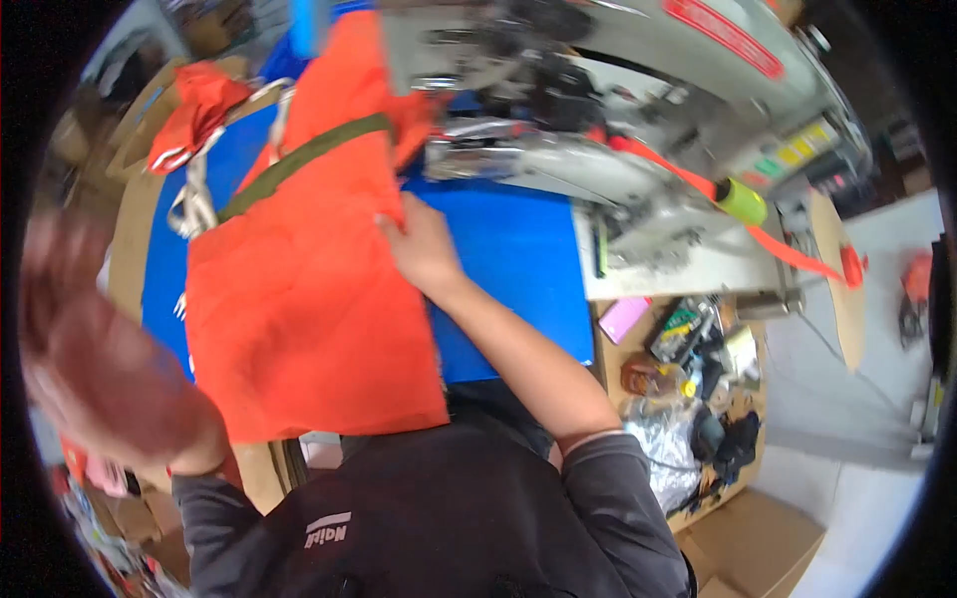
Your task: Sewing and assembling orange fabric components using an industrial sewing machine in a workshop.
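A large orange fabric piece (309, 309) with an olive-green strap (304, 164) across its upper part lies in front of me, its lower end reaching my lap. My right hand (427, 247) is at its right edge, thumb on top of the cloth. The other right fingers are partly hidden and appear closed round the edge. Off to the left, my left hand (110, 359) is raised, smeared by motion, apart from the cloth. Its fingers look stretched out, with nothing visible in them. White cords (197, 194) hang at the fabric's left side.
Beyond my right hand stands a sewing machine (588, 164), with an orange strip (788, 251) running along its right. A blue work surface (508, 269) lies under the cloth. More orange fabric (199, 110) sits at the far left. Cluttered small items, including a pink case (625, 319), fill a shelf at right.
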The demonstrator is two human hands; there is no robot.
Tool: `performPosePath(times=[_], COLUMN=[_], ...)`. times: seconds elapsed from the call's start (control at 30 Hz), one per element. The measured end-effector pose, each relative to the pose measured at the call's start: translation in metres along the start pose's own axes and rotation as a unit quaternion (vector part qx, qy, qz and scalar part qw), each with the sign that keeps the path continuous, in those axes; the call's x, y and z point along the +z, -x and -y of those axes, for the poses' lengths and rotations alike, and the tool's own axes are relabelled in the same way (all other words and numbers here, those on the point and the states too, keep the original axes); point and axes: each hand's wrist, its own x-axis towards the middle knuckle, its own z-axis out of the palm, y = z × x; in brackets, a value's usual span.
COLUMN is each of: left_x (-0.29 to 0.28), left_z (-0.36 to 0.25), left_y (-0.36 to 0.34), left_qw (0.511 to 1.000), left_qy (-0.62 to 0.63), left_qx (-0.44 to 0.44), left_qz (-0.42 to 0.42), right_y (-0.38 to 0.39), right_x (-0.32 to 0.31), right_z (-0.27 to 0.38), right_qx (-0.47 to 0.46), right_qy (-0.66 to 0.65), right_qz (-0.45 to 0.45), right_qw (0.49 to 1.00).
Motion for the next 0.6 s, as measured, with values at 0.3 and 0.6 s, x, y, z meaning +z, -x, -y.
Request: performPosePath(times=[0.3, 0.6], left_x=[-0.037, 0.048], left_z=[-0.019, 0.063], left_y=[0.007, -0.06], left_qw=[0.922, 0.895], left_qy=[0.332, 0.353], left_qx=[-0.153, -0.126], left_qz=[-0.124, -0.242], right_y=[0.036, 0.055], right_x=[-0.02, -0.027], right_z=[0.036, 0.013], right_qx=[-0.157, -0.178], right_qy=[0.013, 0.058], right_qz=[-0.004, -0.011], right_qw=[0.988, 0.982])
